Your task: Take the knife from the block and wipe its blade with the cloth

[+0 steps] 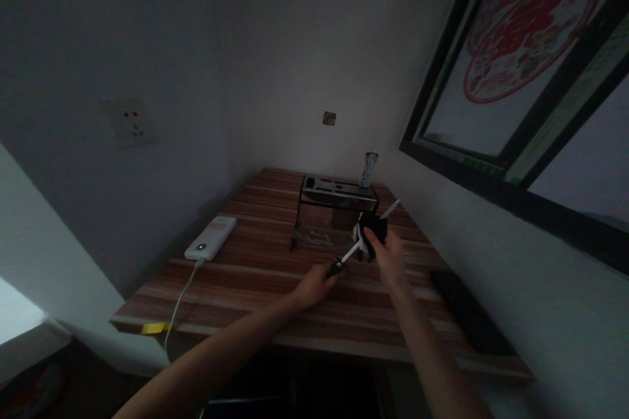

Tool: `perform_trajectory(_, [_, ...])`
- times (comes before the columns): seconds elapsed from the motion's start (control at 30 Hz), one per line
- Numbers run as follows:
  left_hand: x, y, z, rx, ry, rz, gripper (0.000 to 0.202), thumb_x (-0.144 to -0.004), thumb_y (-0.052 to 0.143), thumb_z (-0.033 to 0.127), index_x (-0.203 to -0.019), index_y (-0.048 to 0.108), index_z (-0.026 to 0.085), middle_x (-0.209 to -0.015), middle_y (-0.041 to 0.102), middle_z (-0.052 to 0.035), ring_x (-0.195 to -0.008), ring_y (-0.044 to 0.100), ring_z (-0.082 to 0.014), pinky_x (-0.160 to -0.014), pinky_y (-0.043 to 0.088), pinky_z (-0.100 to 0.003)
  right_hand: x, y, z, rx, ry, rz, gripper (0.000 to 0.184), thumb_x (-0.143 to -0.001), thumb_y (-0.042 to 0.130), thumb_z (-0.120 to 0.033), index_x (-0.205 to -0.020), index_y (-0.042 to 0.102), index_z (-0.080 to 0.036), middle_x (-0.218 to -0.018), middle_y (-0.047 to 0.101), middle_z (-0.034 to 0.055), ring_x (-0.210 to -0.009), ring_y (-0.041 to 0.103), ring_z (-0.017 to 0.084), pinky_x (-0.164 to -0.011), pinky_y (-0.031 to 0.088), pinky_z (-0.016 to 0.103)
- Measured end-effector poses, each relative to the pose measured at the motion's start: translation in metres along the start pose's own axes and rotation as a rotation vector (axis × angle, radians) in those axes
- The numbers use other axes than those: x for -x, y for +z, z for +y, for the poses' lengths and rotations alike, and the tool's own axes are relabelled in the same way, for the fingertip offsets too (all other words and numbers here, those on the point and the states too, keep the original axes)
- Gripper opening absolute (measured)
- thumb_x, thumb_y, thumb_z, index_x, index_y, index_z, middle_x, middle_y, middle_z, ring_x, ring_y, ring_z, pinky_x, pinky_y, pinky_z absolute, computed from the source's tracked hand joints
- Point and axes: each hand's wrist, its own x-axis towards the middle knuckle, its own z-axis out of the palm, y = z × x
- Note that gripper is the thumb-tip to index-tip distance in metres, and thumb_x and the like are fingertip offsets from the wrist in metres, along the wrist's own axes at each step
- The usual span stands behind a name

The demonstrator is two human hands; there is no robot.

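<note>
My left hand [314, 285] is closed around the dark handle of a thin tool [344, 260], a screwdriver by its look, whose pale shaft points up and right. Its tip meets a small black and white object [372, 230] that my right hand [388, 255] grips above the wooden table [255, 288]. A thin white piece sticks out of that object to the upper right. What the object is stays unclear in the dim light.
A black wire rack [337, 200] stands behind the hands, a clear bottle [369, 169] at its back right. A white power bank [211, 238] with a cable lies at the left. A flat black item [466, 314] lies at the table's right edge. Walls close in on three sides.
</note>
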Motion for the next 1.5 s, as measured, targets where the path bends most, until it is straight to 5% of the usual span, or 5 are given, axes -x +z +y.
perform_trajectory(0.47, [-0.001,0.002,-0.006,-0.036,0.019,-0.009,0.026,-0.084,0.050,0.032,-0.091,0.065,0.012,-0.081,0.068,-0.0039,-0.075,0.060,-0.0175,-0.068,0.044,-0.023,-0.043,-0.026,-0.032,-0.107,-0.081,0.116,0.034,-0.066,0.070,-0.042,-0.086,0.064,-0.016,-0.078,0.070,0.0038,-0.061,0.066,0.018,-0.062,0.054,0.032])
perform_trajectory(0.87, [0.000,0.001,-0.004,-0.029,0.034,-0.010,0.027,-0.084,0.049,0.033,-0.085,0.064,0.011,-0.073,0.063,-0.0023,-0.069,0.056,-0.0154,-0.062,0.041,-0.021,-0.047,-0.027,-0.034,-0.122,-0.103,0.204,0.033,-0.068,0.069,-0.044,-0.082,0.065,-0.014,-0.076,0.070,0.0044,-0.062,0.066,0.018,-0.062,0.053,0.031])
perform_trajectory(1.17, [-0.001,0.001,-0.007,-0.004,0.061,0.015,0.026,-0.084,0.049,0.032,-0.086,0.063,0.011,-0.076,0.062,-0.0026,-0.072,0.056,-0.0161,-0.067,0.042,-0.023,-0.024,-0.009,-0.026,-0.115,-0.003,0.037,0.035,-0.070,0.068,-0.046,-0.085,0.065,-0.014,-0.069,0.070,0.0045,-0.058,0.065,0.018,-0.057,0.051,0.029])
perform_trajectory(1.5, [-0.003,0.001,-0.009,0.016,0.028,0.042,0.021,-0.080,0.047,0.021,-0.088,0.063,0.010,-0.080,0.067,-0.0051,-0.075,0.059,-0.0185,-0.069,0.045,-0.025,0.039,0.024,0.024,0.074,0.061,-0.034,0.028,-0.064,0.072,-0.039,-0.078,0.068,-0.015,-0.072,0.071,0.0047,-0.065,0.064,0.021,-0.059,0.049,0.029])
